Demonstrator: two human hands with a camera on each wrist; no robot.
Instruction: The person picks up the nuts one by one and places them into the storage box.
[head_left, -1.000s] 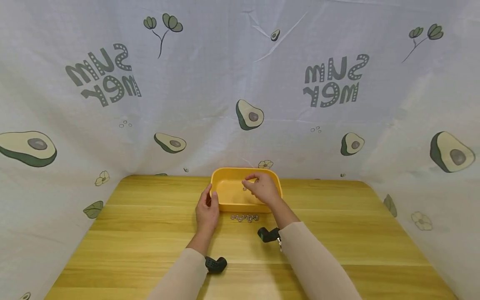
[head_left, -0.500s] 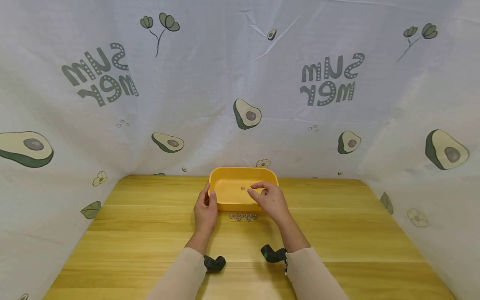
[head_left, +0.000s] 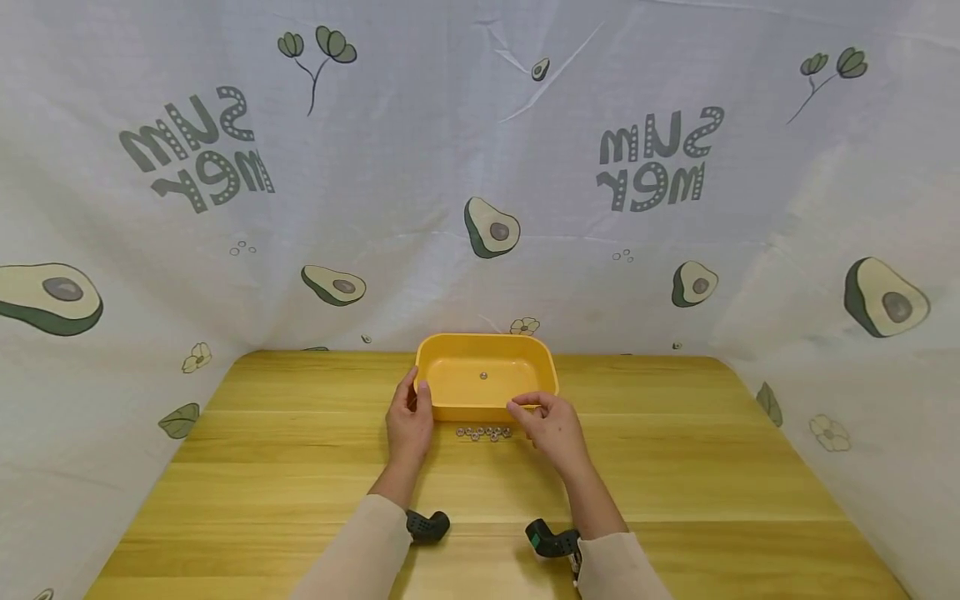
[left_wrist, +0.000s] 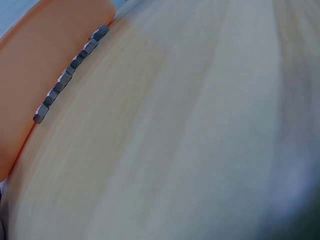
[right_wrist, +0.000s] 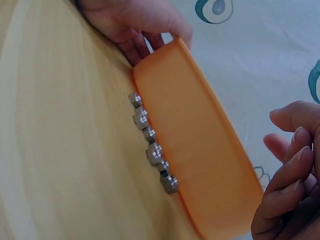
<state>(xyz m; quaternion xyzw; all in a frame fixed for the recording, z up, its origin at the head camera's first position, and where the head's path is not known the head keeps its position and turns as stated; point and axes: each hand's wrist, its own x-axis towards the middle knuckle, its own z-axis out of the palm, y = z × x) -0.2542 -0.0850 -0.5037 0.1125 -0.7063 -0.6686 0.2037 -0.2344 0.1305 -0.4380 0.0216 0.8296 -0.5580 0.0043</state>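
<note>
Fingers (right_wrist: 297, 117) of right hand (head_left: 555, 429) loosely curled, tips apart, near yellow tray (head_left: 472, 413) rim; left hand (head_left: 410, 425) has fingers clamped on tray's left end. Hex nuts (head_left: 481, 432) on bench (head_left: 675, 458) between both hands' fingers, single nut (head_left: 483, 376) inside tray

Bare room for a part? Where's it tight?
Bare: table left of the left hand, right of the right hand; inside the yellow bin around its lone nut. Tight: along the bin's near wall, lined with metal nuts, hands at both ends.
</note>
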